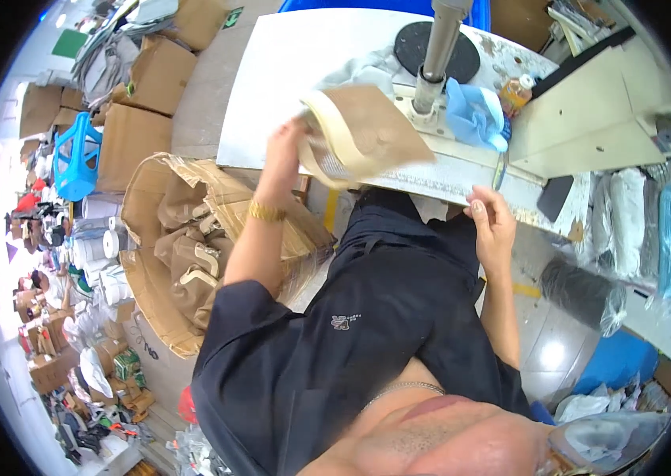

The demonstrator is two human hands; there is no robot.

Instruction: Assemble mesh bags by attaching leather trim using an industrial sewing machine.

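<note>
My left hand point(286, 143) is closed on the edge of a brown fabric piece point(387, 123) with a cream curved strip point(334, 127) along it. The piece is held above the white worktable and slightly smeared by motion. Just off the table's front edge hangs my right hand point(492, 226), its fingers loosely bent and apart with nothing visible in them. To my left, an open cardboard carton point(141, 210) holds several similar brown pieces point(184, 250) with cream trim.
A metal post point(437, 59) rises from the white table point(260, 87) beside a black round disc point(411, 51). Blue cloth point(470, 115), a bottle point(516, 94) and a dark flat object point(555, 198) lie to the right. A blue stool point(77, 159) and cartons stand at left.
</note>
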